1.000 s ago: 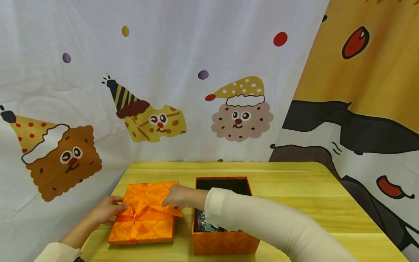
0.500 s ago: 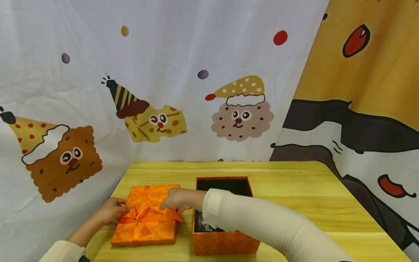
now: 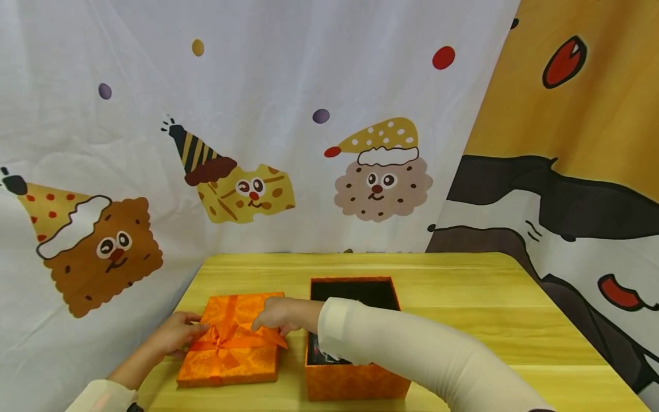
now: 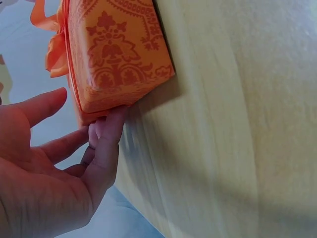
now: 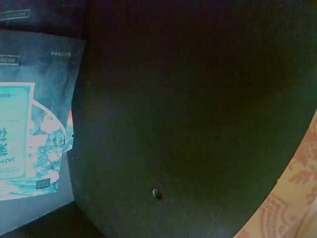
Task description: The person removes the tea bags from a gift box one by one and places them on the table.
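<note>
An orange patterned gift box lid (image 3: 244,360) with an orange ribbon and bow (image 3: 218,337) lies on the left of the table. My left hand (image 3: 177,335) is at its left side: in the left wrist view the fingers (image 4: 106,144) touch the lid's edge from beneath, while the thumb stands apart. My right hand (image 3: 280,316) reaches across from the right and holds the lid's right edge, a finger on top by the ribbon. Right of the lid stands the box (image 3: 357,382), uncovered and black inside. In the right wrist view, dark printed packets (image 5: 47,119) lie within it; my right hand is out of that view.
The yellow wood-grain table (image 3: 463,320) extends to the right of the box and behind it. A white cloth (image 3: 309,57) printed with cartoon biscuits and cheese hangs behind the table. My right forearm (image 3: 412,343) passes over the box and hides part of its inside.
The lid has shifted slightly right and toward me, and both hands went along with it at its sides. The box has stayed in place.
</note>
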A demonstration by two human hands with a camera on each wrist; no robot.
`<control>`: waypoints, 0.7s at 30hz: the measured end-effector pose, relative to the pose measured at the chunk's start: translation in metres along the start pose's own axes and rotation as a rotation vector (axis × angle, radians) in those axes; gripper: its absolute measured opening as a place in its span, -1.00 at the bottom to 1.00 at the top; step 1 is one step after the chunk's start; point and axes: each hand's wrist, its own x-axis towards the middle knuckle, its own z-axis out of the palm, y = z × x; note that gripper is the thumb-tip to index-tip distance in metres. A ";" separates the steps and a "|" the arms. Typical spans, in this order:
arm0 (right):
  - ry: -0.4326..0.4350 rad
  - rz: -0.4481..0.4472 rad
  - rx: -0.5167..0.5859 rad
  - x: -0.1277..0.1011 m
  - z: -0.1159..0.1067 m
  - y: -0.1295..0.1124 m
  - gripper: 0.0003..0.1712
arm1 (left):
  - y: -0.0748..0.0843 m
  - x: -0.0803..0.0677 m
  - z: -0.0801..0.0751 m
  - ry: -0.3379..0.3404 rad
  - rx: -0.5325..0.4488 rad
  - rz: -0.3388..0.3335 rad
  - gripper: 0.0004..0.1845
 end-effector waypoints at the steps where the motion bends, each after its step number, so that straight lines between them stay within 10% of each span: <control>1: 0.002 0.000 -0.004 0.000 0.000 0.000 -0.14 | 0.000 0.000 0.000 -0.001 0.003 -0.003 -0.29; 21: 0.033 -0.019 0.003 -0.005 -0.001 -0.005 -0.15 | 0.005 -0.010 0.002 0.072 0.043 0.023 -0.29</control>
